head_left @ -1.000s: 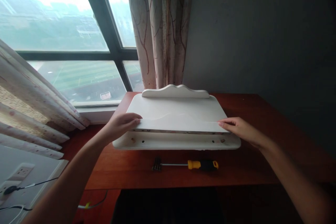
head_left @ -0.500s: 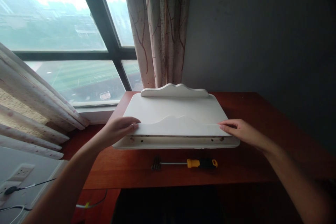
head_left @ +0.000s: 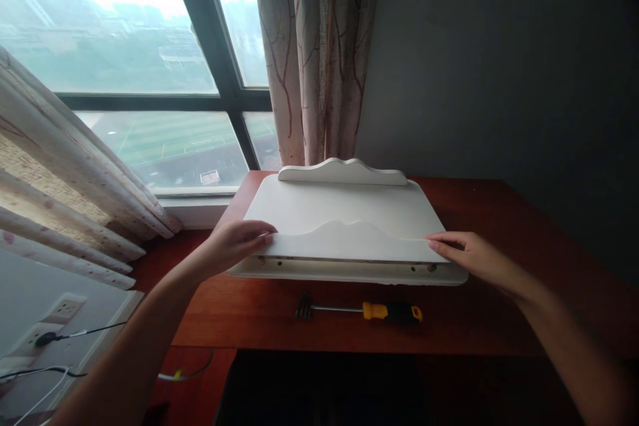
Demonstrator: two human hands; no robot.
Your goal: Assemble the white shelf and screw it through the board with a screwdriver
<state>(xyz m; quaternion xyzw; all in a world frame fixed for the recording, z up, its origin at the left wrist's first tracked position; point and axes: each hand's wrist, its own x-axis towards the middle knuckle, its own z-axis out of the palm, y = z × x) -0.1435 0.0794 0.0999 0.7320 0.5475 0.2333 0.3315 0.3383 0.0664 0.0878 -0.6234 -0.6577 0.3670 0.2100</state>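
Observation:
A white wavy-edged panel (head_left: 349, 239) is held above the near edge of a white board (head_left: 339, 203). My left hand (head_left: 239, 244) pinches its left end, and my right hand (head_left: 462, 251) pinches its right end. Between the panel and the board's near edge a narrow gap shows, with small holes and dowels at both sides. A similar wavy strip (head_left: 344, 174) stands along the board's far edge. In front of the board lie a yellow and black screwdriver (head_left: 392, 311) and several screws (head_left: 304, 306).
Everything rests on a reddish-brown wooden table (head_left: 239, 316). Behind it are a window (head_left: 150, 140), a curtain (head_left: 319, 60) and a grey wall. At lower left, cables run from a wall socket (head_left: 64, 308). A dark object (head_left: 324, 386) is below the table's front edge.
The head view has turned slightly left, so things appear shifted right. Both hands keep their hold on the panel, which looks much the same against the board.

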